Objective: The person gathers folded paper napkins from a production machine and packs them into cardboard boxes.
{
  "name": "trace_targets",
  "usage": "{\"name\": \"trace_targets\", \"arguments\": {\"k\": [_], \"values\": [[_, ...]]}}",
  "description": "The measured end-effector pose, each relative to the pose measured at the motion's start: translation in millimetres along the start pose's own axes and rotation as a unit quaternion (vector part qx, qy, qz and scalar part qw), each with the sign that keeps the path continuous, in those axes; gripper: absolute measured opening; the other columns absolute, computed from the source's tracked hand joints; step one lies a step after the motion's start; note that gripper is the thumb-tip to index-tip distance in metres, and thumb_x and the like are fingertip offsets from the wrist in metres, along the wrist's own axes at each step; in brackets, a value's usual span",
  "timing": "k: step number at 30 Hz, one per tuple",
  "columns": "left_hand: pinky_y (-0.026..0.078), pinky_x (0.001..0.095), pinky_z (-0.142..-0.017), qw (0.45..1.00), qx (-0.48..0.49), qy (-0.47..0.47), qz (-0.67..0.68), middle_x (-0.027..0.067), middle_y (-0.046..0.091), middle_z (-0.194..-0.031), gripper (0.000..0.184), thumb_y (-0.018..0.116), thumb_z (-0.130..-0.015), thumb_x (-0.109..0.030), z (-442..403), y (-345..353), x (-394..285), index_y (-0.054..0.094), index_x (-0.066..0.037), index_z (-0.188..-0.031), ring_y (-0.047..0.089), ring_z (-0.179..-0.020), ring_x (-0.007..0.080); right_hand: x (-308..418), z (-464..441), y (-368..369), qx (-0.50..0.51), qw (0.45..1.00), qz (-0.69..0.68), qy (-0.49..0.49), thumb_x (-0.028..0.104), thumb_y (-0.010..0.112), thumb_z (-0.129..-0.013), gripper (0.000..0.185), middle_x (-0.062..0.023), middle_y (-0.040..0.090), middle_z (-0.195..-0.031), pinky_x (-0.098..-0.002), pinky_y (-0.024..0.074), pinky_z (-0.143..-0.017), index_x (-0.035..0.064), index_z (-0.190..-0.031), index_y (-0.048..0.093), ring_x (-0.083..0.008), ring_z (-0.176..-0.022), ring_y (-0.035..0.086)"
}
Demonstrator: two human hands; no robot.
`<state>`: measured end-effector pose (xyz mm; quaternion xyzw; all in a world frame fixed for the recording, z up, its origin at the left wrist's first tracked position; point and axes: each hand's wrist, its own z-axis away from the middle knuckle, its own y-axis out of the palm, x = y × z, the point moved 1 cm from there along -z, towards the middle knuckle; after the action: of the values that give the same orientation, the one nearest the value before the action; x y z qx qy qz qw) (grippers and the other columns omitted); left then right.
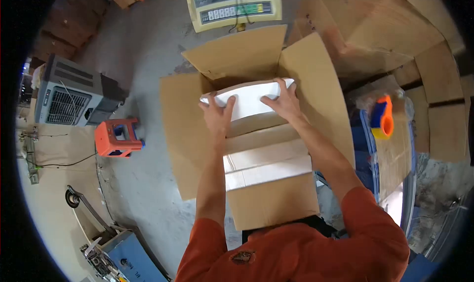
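Observation:
A large cardboard box (pixel 182 139) stands in front of me with its flaps spread out. Over its far half, my left hand (pixel 217 115) and my right hand (pixel 286 103) grip a white, slightly curved flat piece (pixel 247 100) from both ends. The thumbs lie on its near face and the fingers curl over its upper edge. Whether it is a sheet, a stack or a small carton, I cannot tell. Nearer to me, white-topped pieces (pixel 269 172) lie in a row inside the box, beside the near flap (pixel 274 198). My forearms partly cover the side flaps.
Beyond the box stands a weighing scale (pixel 234 16). A red stool (pixel 109 138) and a grey air cooler (pixel 69 97) are at left. An orange-and-blue tape dispenser (pixel 387 116) rests on cardboard at right. Large cardboard cartons (pixel 375 20) fill the back right.

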<state>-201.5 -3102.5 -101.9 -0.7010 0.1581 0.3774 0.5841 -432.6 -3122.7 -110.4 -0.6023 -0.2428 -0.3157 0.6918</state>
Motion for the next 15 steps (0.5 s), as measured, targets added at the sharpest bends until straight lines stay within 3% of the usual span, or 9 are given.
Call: {"name": "trace_targets", "arguments": {"k": [4, 7, 9, 11, 13, 14, 15], "values": [[0.048, 0.049, -0.081, 0.998, 0.05, -0.026, -0.039, 0.0283, 0.04, -0.12, 0.077, 0.069, -0.072, -0.059, -45.9, 78.0, 72.5, 0.047, -0.006, -0.124, 0.056, -0.094, 0.0455, -46.1, -56.0, 59.9, 0.053, 0.995, 0.038, 0.075, 0.05, 0.074, -0.07, 0.082, -0.0315, 0.034, -0.122, -0.0459, 0.0456, -0.088, 0.0193, -0.135, 0.033, -0.0461, -0.103, 0.051], [0.043, 0.0543, -0.085, 0.988, 0.053, -0.085, 0.119, 0.0277, 0.038, -0.125, 0.071, 0.068, -0.073, -0.057, -63.5, 135.5, 111.2, 0.048, -0.012, -0.124, 0.05, -0.105, 0.0471, -86.3, -87.0, 91.0, 0.04, 0.996, 0.057, 0.058, 0.05, 0.074, -0.069, 0.083, -0.0315, 0.034, -0.121, -0.0483, 0.0449, -0.088, 0.0186, -0.134, 0.034, -0.0472, -0.105, 0.049], [0.042, 0.0555, -0.088, 0.997, 0.006, -0.081, -0.007, 0.0299, 0.036, -0.131, 0.068, 0.068, -0.075, -0.056, -77.4, 164.9, 129.4, 0.048, -0.013, -0.124, 0.044, -0.115, 0.0481, -106.9, -104.8, 108.3, 0.025, 0.997, 0.046, 0.065, 0.05, 0.076, -0.067, 0.083, -0.0325, 0.033, -0.121, -0.0512, 0.0433, -0.089, 0.018, -0.133, 0.036, -0.049, -0.107, 0.046], [0.041, 0.0547, -0.092, 0.992, 0.025, -0.122, -0.028, 0.0324, 0.034, -0.133, 0.069, 0.066, -0.076, -0.056, -79.8, 185.6, 144.7, 0.047, -0.011, -0.125, 0.04, -0.119, 0.0495, -129.8, -113.8, 128.9, -0.002, 0.999, 0.034, 0.028, 0.052, 0.076, -0.066, 0.084, -0.0329, 0.034, -0.119, -0.0532, 0.0416, -0.09, 0.0182, -0.133, 0.037, -0.0503, -0.109, 0.045], [0.039, 0.0545, -0.095, 0.988, 0.029, -0.063, -0.139, 0.0342, 0.033, -0.134, 0.07, 0.065, -0.077, -0.056, -62.8, 210.7, 177.2, 0.048, -0.01, -0.126, 0.038, -0.12, 0.0515, -183.8, -112.2, 168.6, 0.029, 0.989, 0.147, 0.0, 0.057, 0.075, -0.066, 0.087, -0.0391, 0.033, -0.126, -0.0552, 0.0386, -0.095, 0.0182, -0.135, 0.038, -0.0529, -0.114, 0.042], [0.038, 0.0545, -0.097, 0.98, 0.046, -0.01, -0.196, 0.0354, 0.033, -0.132, 0.069, 0.063, -0.078, -0.057, -44.1, 227.4, 211.8, 0.05, -0.009, -0.126, 0.039, -0.118, 0.053, -169.6, -106.4, 156.3, 0.127, 0.981, 0.134, 0.067, 0.057, 0.076, -0.065, 0.089, -0.0419, 0.032, -0.126, -0.0541, 0.0385, -0.096, 0.0178, -0.136, 0.038, -0.0532, -0.115, 0.041], [0.038, 0.0545, -0.097, 0.979, 0.047, -0.011, -0.196, 0.0354, 0.033, -0.132, 0.069, 0.063, -0.078, -0.057, -54.5, 221.9, 198.3, 0.05, -0.009, -0.126, 0.039, -0.118, 0.053, -172.5, -116.1, 160.3, 0.128, 0.98, 0.134, 0.069, 0.057, 0.076, -0.065, 0.089, -0.0419, 0.032, -0.126, -0.0541, 0.0385, -0.096, 0.0178, -0.136, 0.038, -0.0532, -0.115, 0.041]]}}
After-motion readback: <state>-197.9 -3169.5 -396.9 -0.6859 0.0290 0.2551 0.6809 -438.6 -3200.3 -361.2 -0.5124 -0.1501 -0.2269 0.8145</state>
